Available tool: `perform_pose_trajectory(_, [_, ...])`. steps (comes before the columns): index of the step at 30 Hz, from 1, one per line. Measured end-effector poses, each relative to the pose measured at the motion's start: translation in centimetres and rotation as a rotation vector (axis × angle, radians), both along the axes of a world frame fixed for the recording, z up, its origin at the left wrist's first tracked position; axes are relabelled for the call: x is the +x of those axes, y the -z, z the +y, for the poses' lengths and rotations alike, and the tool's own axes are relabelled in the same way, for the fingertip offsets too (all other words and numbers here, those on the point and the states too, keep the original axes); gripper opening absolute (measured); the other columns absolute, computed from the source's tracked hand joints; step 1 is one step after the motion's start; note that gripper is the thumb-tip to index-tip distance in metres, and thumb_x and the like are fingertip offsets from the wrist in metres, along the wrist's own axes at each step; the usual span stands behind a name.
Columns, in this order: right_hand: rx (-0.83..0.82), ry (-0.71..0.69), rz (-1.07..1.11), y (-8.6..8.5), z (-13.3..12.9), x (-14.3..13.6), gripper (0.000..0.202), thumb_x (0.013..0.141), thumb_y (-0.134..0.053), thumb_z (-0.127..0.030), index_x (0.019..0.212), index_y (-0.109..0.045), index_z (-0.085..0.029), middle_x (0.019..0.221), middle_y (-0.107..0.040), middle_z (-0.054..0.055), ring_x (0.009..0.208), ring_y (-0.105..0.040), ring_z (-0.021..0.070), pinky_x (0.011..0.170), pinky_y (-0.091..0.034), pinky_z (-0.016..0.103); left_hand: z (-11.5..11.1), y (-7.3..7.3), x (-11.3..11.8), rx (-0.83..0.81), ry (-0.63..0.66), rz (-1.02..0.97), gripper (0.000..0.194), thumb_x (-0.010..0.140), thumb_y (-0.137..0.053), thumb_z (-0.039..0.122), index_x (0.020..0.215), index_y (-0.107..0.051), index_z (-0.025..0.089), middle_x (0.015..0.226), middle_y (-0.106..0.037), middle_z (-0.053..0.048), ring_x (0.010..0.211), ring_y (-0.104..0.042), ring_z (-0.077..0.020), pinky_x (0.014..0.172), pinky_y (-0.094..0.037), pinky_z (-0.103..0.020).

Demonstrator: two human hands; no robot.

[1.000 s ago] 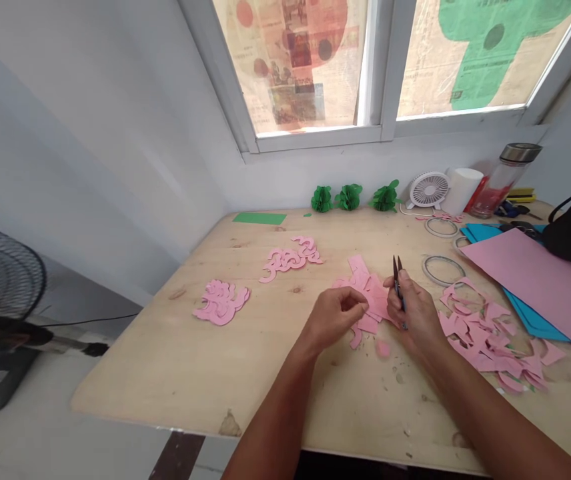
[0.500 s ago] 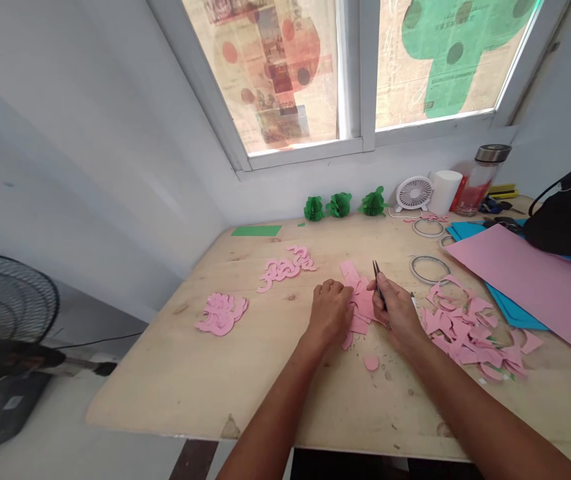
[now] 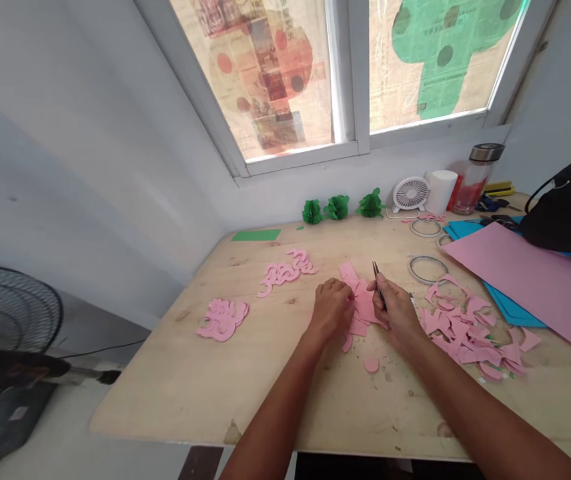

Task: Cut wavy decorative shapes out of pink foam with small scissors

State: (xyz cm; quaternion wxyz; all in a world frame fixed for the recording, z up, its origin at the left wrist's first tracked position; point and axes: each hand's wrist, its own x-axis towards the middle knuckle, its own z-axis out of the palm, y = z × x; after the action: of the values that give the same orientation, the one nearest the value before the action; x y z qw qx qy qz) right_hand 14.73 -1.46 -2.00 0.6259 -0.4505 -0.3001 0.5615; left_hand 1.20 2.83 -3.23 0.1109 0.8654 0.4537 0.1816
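Observation:
My left hand (image 3: pixel 333 307) rests on the wooden table with its fingers curled, their tips closed on the edge of pink paper pieces (image 3: pixel 364 303). Those pieces lie in a loose, overlapping pile between my two hands. My right hand (image 3: pixel 396 310) grips dark, pointed tweezers (image 3: pixel 378 283), whose tips point away from me and stand slightly apart. The lower fingers of that hand touch the right side of the pile. A small rounded pink scrap (image 3: pixel 371 364) lies in front of it. Part of the pile is hidden under my left fingers.
Curly pink cutouts (image 3: pixel 281 272) and a stack of pink cutouts (image 3: pixel 222 319) lie to the left. Pink offcuts (image 3: pixel 470 333) are heaped right of my right arm, near a pink sheet (image 3: pixel 525 280) and tape rings (image 3: pixel 428 269). Green paper figures (image 3: pixel 337 207) and a small fan (image 3: pixel 411 194) stand behind.
The view has shifted slightly. Both hands stay at the pink pile, and the right hand still holds the tweezers with little visible movement.

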Motion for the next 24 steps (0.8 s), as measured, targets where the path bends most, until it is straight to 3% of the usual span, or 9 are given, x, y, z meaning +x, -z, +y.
perform_pose_trajectory(6, [-0.005, 0.024, 0.0, -0.1, 0.2, 0.1, 0.035, 0.073, -0.056, -0.052, 0.073, -0.055, -0.017, 0.046, -0.035, -0.008, 0.032, -0.02, 0.0036, 0.03, -0.012, 0.018, 0.0, -1.1, -1.4, -0.148, 0.011, -0.186, 0.011, 0.064, -0.056, 0.01, 0.066, -0.058, 0.02, 0.087, -0.061, -0.005, 0.093, -0.052, -0.021, 0.084, -0.036, -0.036])
perform_pose_trajectory(10, [0.028, 0.13, 0.021, -0.4, 0.3, 0.3, 0.033, 0.075, -0.055, -0.051, 0.073, -0.056, -0.018, 0.047, -0.036, -0.007, 0.034, -0.023, 0.0044, 0.031, -0.014, 0.019, 0.0, -2.0, -2.5, -0.198, -0.007, -0.49, 0.005, 0.071, -0.055, 0.018, 0.07, -0.06, 0.02, 0.1, -0.059, -0.006, 0.099, -0.051, -0.0207, 0.087, -0.037, -0.036])
perform_pose_trajectory(15, [0.055, 0.16, 0.043, -0.6, 0.2, 0.5, 0.029, 0.075, -0.057, -0.046, 0.075, -0.057, -0.017, 0.049, -0.038, -0.007, 0.035, -0.026, 0.0045, 0.032, -0.016, 0.019, -0.1, -2.4, -3.3, -0.273, -0.005, -0.754, 0.008, 0.072, -0.059, 0.027, 0.073, -0.063, 0.019, 0.088, -0.059, -0.006, 0.093, -0.052, -0.0201, 0.085, -0.038, -0.036])
perform_pose_trajectory(21, [-0.082, -0.044, 0.077, 0.1, 0.2, 0.1, 0.028, 0.067, -0.067, -0.04, 0.075, -0.055, -0.016, 0.047, -0.035, -0.009, 0.033, -0.021, 0.0029, 0.032, -0.012, 0.018, -0.2, -2.4, -3.5, -0.48, 0.052, -1.042, 0.01, 0.069, -0.064, 0.027, 0.072, -0.064, 0.017, 0.08, -0.055, -0.005, 0.082, -0.051, -0.017, 0.077, -0.04, -0.031])
perform_pose_trajectory(24, [-0.108, -0.17, 0.067, 0.3, 0.0, -0.4, 0.032, 0.067, -0.066, -0.043, 0.064, -0.049, -0.017, 0.044, -0.033, -0.009, 0.034, -0.02, 0.0031, 0.034, -0.012, 0.019, -0.2, -2.4, -3.4, -0.526, 0.076, -1.115, 0.01, 0.068, -0.066, 0.027, 0.069, -0.064, 0.017, 0.08, -0.055, -0.005, 0.083, -0.051, -0.0169, 0.077, -0.04, -0.031])
